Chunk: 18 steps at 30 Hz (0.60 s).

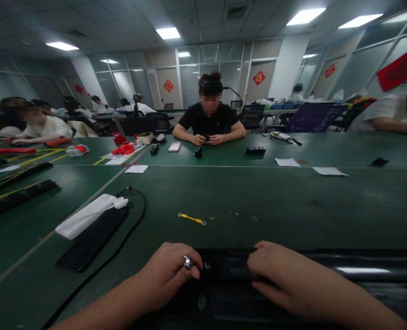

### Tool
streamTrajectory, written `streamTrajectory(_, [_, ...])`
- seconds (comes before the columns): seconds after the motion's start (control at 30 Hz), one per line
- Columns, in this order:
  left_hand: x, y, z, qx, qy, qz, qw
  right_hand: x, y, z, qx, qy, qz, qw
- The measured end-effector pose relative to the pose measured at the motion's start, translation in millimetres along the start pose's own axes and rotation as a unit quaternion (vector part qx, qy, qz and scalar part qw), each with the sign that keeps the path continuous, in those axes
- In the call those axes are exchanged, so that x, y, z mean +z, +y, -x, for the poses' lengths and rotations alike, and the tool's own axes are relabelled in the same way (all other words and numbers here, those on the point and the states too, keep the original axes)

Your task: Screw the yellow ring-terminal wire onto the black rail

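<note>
A long, glossy black housing (368,270) lies along the near edge of the table, below and between my hands. My left hand (171,268), with a shiny silver ring-like piece (188,262) at its finger, is closed with the fingertips pinched beside a small dark round part (206,266) on the housing. What those fingertips hold is hidden. My right hand (275,272) is bent over the raised ridge of the housing, fingers on the far side and thumb on the near side. A round screw-like head (202,301) shows on the housing between the hands.
Beyond the housing lie a yellow strap with ring ends (191,219) and a small brass-coloured nut (212,218). At left, a black power bank (90,243) with a cable rests beside a white packet (86,215). Across the green table (275,197) sits a person (208,114) handling small parts.
</note>
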<state>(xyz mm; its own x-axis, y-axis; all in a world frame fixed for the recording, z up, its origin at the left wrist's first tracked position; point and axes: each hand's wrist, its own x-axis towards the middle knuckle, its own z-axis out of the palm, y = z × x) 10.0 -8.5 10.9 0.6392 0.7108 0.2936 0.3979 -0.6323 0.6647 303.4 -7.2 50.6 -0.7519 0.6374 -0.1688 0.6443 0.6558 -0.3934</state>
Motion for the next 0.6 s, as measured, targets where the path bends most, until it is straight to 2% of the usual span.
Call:
streamTrajectory(0.33, [1.6, -3.6, 0.1, 0.002, -0.002, 0.005, 1.000, -1.1, -2.6, 0.7, 0.014, 0.002, 0.001, 1.000])
streamTrajectory(0.6, [1.2, -3.6, -0.5, 0.012, 0.006, 0.008, 1.000, 1.5, 0.9, -0.8, -0.006, -0.001, 0.010, 1.000])
